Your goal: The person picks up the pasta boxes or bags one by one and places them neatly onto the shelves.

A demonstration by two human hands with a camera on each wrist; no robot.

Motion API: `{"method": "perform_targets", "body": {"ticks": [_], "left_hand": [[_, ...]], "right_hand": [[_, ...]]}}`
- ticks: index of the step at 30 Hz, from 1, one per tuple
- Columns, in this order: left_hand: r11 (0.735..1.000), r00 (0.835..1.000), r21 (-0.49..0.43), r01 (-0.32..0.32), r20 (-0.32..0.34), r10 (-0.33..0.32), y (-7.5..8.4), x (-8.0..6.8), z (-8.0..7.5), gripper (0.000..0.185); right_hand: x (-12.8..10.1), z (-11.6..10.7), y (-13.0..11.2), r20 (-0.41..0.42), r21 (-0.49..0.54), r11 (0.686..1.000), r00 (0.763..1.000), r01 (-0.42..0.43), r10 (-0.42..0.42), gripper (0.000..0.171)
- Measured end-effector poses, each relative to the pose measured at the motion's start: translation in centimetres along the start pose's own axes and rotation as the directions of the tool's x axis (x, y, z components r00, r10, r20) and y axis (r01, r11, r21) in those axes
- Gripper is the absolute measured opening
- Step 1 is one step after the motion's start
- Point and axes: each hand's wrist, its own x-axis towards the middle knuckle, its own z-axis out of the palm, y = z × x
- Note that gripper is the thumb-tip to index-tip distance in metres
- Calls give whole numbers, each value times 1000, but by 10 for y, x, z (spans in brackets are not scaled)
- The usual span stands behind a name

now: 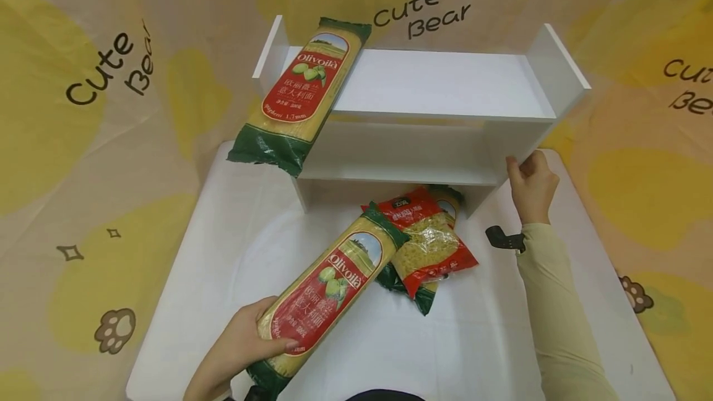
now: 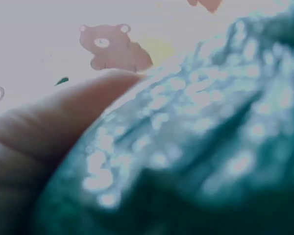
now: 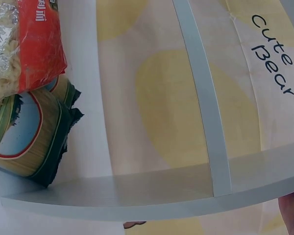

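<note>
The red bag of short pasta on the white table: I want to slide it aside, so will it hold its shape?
Probably not: the red crinkly plastic bag of short pasta looks loosely filled, so it should sag and shift. Its glossy film may slip easily. It lies across a green-ended spaghetti pack, which could drag along.

Left hand low, fingers curled in a grip, right hand extended forward, seemingly curled

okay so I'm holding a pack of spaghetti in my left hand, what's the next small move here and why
Probably lift the spaghetti pack toward the white shelf. Your left hand already grips its lower end, another spaghetti pack lies on the top board with room beside it, and your right hand holds the shelf's side.
</note>
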Motion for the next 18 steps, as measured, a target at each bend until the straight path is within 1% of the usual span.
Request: {"method": "perform_targets", "body": {"ticks": [3,5,7,10,13,18], "left_hand": [[996,996,-20,-83,34,84,7,2,4,59],[992,992,-16,-123,37,123,11,3,6,58],[989,988,-13,-149,31,150,15,5,7,60],[986,986,-6,-164,5,164,23,11,9,62],[983,983,-18,-184,-29,183,33,16,11,61],[974,978,-102,-203,-65,198,51,24,18,58]], "right_hand": [[0,0,1,1,6,1000,1000,-10,10,25],[0,0,1,4,9,1000,1000,-15,15,24],[0,-1,0,6,4,1000,1000,-17,17,24],[0,-1,0,5,-1,1000,1000,-12,12,24],[0,-1,0,9,1,1000,1000,-10,10,24],[0,-2,1,11,-17,1000,1000,-20,20,24]]}}
